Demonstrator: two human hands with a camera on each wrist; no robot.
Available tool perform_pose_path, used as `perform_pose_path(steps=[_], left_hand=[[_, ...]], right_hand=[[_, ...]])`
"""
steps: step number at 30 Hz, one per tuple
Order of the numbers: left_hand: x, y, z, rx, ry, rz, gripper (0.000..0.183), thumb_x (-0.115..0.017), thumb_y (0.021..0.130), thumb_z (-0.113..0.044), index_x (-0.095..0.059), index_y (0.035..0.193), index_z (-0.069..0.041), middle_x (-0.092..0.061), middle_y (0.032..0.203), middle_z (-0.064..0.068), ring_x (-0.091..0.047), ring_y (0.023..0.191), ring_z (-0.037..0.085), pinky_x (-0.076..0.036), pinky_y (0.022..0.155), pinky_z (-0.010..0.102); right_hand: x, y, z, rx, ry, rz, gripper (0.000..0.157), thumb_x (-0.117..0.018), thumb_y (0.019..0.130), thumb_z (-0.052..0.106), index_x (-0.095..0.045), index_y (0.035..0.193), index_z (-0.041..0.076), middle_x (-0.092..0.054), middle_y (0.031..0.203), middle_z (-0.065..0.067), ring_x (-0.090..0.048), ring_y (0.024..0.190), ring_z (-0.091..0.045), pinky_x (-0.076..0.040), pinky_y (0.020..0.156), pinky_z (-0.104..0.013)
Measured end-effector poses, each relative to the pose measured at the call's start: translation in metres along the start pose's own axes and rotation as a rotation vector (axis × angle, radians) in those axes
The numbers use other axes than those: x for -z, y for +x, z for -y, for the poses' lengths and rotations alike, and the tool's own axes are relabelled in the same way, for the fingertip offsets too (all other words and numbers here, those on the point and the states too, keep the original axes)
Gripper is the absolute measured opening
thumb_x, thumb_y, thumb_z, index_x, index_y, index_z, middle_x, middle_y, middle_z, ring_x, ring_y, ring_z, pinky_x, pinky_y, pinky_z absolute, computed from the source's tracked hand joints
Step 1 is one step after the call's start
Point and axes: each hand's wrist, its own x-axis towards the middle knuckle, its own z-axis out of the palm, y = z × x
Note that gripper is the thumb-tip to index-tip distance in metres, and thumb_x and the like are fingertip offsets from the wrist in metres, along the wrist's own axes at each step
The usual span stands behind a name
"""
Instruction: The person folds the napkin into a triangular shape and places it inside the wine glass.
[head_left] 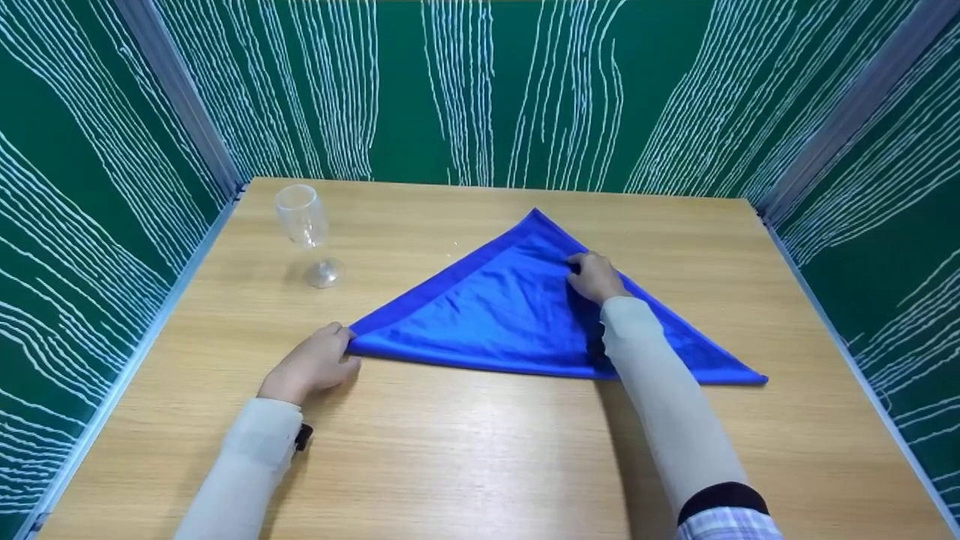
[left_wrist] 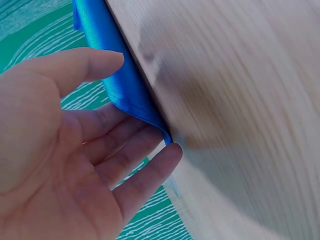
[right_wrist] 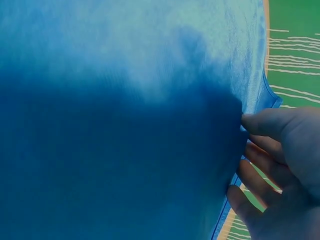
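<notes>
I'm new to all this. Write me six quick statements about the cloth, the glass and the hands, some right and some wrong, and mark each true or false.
1. The blue cloth forms a triangle on the table. True.
2. The left hand and the right hand both touch the blue cloth. True.
3. Both hands wear gloves. False: both are bare.
4. The glass stands upright. True.
5. The glass is to the right of the blue cloth. False: in the head view it is to the left.
6. The right hand is lifting the glass. False: it is at the blue cloth, away from the glass.
</notes>
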Motion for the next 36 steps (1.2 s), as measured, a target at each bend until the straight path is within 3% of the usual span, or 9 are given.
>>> perform_pose_path(steps=[7,13,19,29,36], left_hand=[[0.004,-0.002,-0.006,0.017,0.041,0.019,0.041,-0.062,0.095,-0.014,-0.056,0.121,0.016,-0.057,0.108,0.020,-0.058,0.102,0.036,-0.047,0.097,0.053],[0.007,-0.005,-0.010,0.067,0.051,0.080,0.047,-0.060,0.099,-0.020,-0.055,0.128,0.016,-0.056,0.122,0.025,-0.055,0.116,0.040,-0.042,0.105,0.054],[0.008,-0.008,-0.012,0.099,0.052,0.102,0.046,-0.061,0.100,-0.022,-0.057,0.128,0.014,-0.055,0.127,0.025,-0.055,0.119,0.040,-0.041,0.106,0.055],[0.013,-0.013,-0.017,0.115,0.028,0.130,0.036,-0.064,0.098,-0.022,-0.065,0.119,0.007,-0.062,0.108,0.014,-0.058,0.094,0.029,-0.050,0.092,0.050],[0.014,-0.015,-0.017,0.097,0.014,0.115,0.031,-0.065,0.097,-0.021,-0.069,0.112,0.005,-0.066,0.107,0.014,-0.062,0.098,0.030,-0.050,0.093,0.051]], right_hand=[[0.002,-0.007,-0.002,0.025,0.000,0.007,0.040,-0.060,0.097,0.009,-0.060,0.133,-0.007,-0.054,0.135,-0.030,-0.048,0.129,-0.044,-0.037,0.110,-0.052],[0.003,-0.014,-0.001,0.084,-0.048,0.015,0.039,-0.062,0.095,0.010,-0.061,0.130,-0.009,-0.055,0.131,-0.031,-0.049,0.127,-0.046,-0.038,0.109,-0.054],[0.004,-0.020,-0.001,0.084,-0.059,0.042,0.040,-0.063,0.095,0.012,-0.062,0.130,-0.007,-0.057,0.131,-0.029,-0.049,0.127,-0.044,-0.039,0.108,-0.053],[0.011,-0.032,0.000,0.102,-0.099,0.103,0.041,-0.064,0.093,0.013,-0.063,0.128,-0.008,-0.056,0.131,-0.029,-0.051,0.125,-0.045,-0.041,0.105,-0.055],[0.017,-0.036,-0.002,0.098,-0.058,0.161,0.039,-0.057,0.097,0.013,-0.062,0.130,-0.007,-0.056,0.132,-0.029,-0.051,0.125,-0.044,-0.040,0.106,-0.057]])
